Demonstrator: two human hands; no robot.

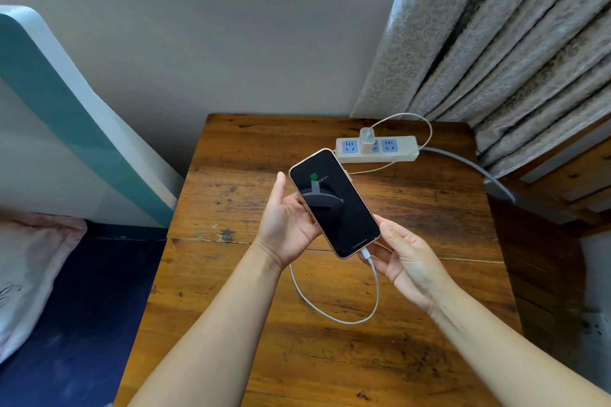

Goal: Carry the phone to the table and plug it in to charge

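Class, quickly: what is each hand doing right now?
Left hand: holding the phone.
Right hand: at the plugged-in cable end; grip cannot be told.

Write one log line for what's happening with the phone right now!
phone: held above table | cable: plugged in | screen: green battery icon | left hand: holding | right hand: at plug

power strip (377,149) blocks the table's (251,324) far edge.

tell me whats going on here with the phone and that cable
A person holds a phone above a wooden table. The left hand cradles it from behind, and the right hand is at its bottom end, where the white cable is already plugged in. The screen shows a green battery icon. The cable runs to a charger in the power strip on the table.
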